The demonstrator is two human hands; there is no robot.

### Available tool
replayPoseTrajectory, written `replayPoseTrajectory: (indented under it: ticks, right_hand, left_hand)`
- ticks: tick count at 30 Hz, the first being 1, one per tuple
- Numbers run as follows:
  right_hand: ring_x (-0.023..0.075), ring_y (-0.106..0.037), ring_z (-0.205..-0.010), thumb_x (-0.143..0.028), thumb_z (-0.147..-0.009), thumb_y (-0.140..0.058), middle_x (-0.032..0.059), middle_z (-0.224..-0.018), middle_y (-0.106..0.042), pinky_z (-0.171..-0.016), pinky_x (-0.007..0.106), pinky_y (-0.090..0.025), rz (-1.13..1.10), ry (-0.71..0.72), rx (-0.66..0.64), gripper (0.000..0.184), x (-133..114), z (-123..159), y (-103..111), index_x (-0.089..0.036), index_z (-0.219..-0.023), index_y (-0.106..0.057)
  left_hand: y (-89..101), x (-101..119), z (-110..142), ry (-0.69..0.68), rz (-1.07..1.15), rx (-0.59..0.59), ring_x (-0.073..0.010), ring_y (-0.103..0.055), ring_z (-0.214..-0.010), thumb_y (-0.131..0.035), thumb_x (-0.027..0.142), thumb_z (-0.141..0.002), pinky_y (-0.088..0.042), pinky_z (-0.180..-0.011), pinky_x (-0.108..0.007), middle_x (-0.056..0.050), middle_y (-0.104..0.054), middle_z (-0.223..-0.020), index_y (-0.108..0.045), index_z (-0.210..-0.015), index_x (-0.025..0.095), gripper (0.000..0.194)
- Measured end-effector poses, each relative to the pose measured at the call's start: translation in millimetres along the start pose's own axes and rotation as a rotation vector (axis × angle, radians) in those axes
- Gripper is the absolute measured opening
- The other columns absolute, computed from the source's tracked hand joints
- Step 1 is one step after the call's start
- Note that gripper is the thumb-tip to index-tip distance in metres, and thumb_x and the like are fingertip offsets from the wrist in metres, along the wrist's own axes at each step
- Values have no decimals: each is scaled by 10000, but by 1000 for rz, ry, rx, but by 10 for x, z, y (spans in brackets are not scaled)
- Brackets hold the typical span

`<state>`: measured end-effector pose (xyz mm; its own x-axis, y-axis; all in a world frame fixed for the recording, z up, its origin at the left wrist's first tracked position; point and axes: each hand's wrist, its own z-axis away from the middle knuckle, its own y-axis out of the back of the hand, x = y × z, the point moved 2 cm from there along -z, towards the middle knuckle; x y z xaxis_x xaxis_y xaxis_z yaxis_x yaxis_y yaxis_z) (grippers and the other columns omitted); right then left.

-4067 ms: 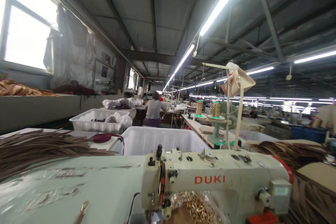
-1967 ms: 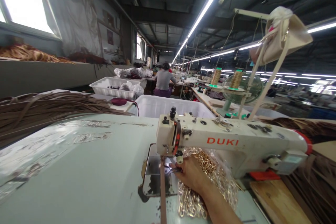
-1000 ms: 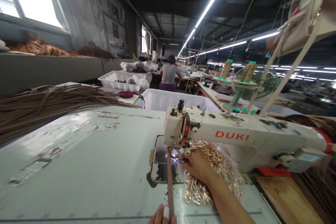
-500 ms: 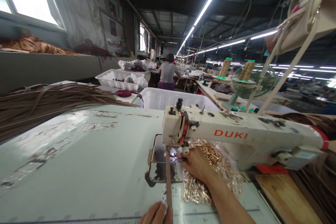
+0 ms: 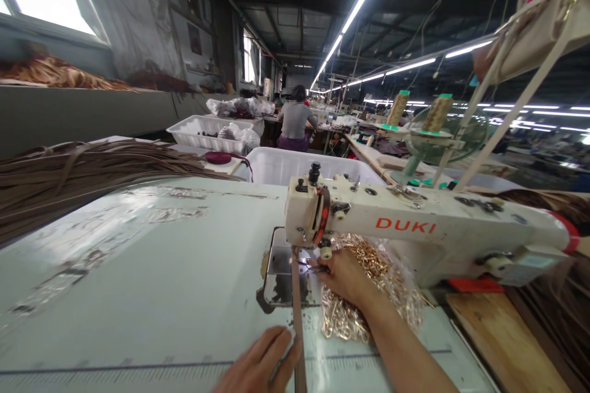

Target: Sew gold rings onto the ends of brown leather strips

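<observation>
The left hand (image 5: 258,365) now reaches further onto the table (image 5: 138,282) than half a second ago, fingers lying flat and together beside the near end of the brown strap (image 5: 297,313). The right hand (image 5: 343,276) stays under the sewing machine (image 5: 415,233) head, fingertips pinched by the needle, resting on the bag of gold chain (image 5: 369,295); whether they clamp the strap I cannot tell

Brown strap (image 5: 297,313); cream machine (image 5: 415,230), red lettering.
</observation>
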<state>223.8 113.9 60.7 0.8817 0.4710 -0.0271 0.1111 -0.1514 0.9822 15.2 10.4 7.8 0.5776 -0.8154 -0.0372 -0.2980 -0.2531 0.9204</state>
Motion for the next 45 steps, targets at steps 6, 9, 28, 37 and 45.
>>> replayPoseTrajectory:
  ticks: [6, 9, 28, 37, 45]
  right_hand:
    - [172, -638, -666, -368, -942, -410, 57, -699, -686, -589, 252, -322, -16, 3, -29, 394, 11, -7, 1, -185, -700, -661]
    - [174, -637, -674, -363, -945, -401, 54, -710, -688, -595, 254, -323, -18, 3, -29, 379, 5, -1, 7, -191, -749, -676]
    - [171, -641, -707, -327, -904, -467, 29, -739, -696, -604, 246, -335, -48, 2, -14, 288, -34, 4, -1, -212, -766, -691]
    - [188, -646, -767, -309, -889, -474, 33, -776, -701, -634, 245, -364, -100, -22, -23, 265, -17, -3, -2, -211, -782, -696]
    - [197, -640, -836, -320, -885, -477, 60, -821, -706, -694, 241, -386, -148, -52, -54, 269, -23, -19, 1, -196, -812, -704]
  left_hand:
    - [215, -84, -196, 7, 269, -135, -209, -501, -1063, -484, 169, -897, -495, -890, -284, -80, -569, -1103, -493, -1179, 180, 283]
    - [387, -142, -299, 0, 356, -176, -184, -528, -982, -414, 106, -900, -484, -871, -278, -61, -580, -1027, -534, -1089, 198, 242]
    - [285, -722, -725, -108, 270, -221, -164, -553, -847, -375, 135, -940, -458, -740, -243, -26, -595, -918, -578, -984, 204, 219]
    - [187, -1008, -919, -99, 310, -132, -154, -564, -884, -375, 197, -951, -459, -799, -236, -23, -605, -941, -627, -991, 236, 259]
    - [108, -1176, -968, -36, 352, -66, -153, -571, -962, -349, 249, -969, -453, -844, -243, -19, -648, -974, -642, -1014, 242, 296]
